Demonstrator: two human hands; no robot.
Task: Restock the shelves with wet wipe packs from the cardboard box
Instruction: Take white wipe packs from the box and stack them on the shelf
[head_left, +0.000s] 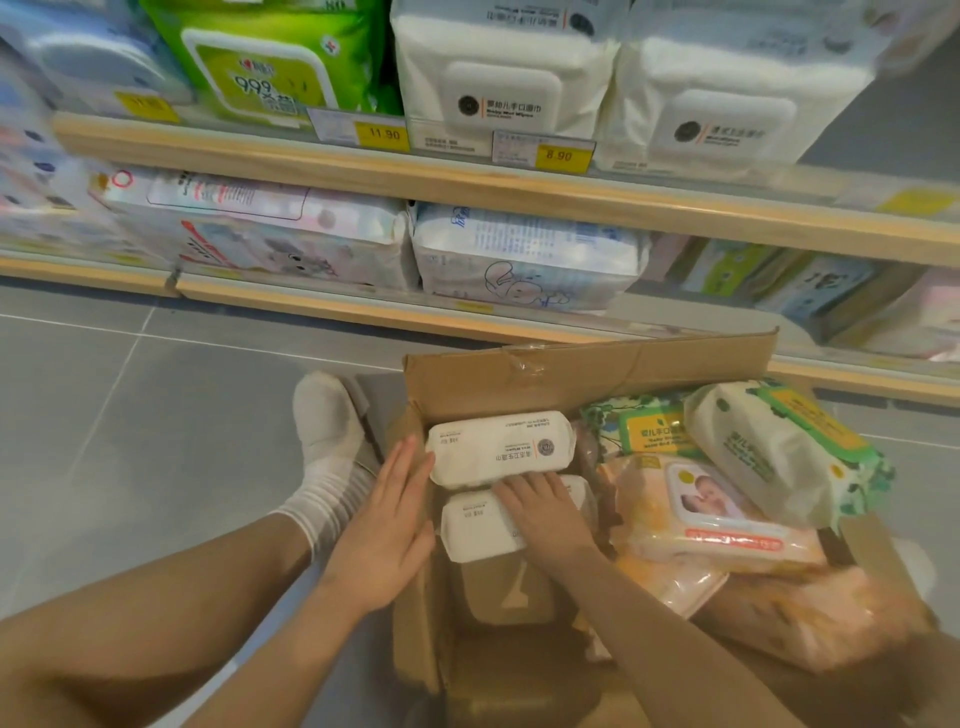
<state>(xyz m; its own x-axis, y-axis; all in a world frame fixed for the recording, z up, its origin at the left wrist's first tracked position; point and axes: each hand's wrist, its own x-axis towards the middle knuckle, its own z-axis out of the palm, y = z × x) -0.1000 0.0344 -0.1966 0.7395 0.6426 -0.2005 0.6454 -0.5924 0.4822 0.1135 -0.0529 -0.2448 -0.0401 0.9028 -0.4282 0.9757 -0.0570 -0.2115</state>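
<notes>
An open cardboard box (571, 371) stands on the floor in front of the shelves. Two white wet wipe packs lie stacked at its left side, an upper pack (501, 447) and a lower pack (480, 527). My left hand (387, 525) lies flat with straight fingers against the left end of the upper pack. My right hand (545, 512) rests between the two packs, its fingers reaching under the upper one and lying on the lower one. An orange baby-picture pack (722, 519) and green-trimmed packs (779, 452) fill the box's right side.
Wooden shelves (415, 174) hold white packs (498, 78), a green pack (270, 62) and soft bundles (524, 260) with yellow price tags (561, 156). My leg in a white sock (327, 447) stretches over the grey tiled floor (156, 405) left of the box.
</notes>
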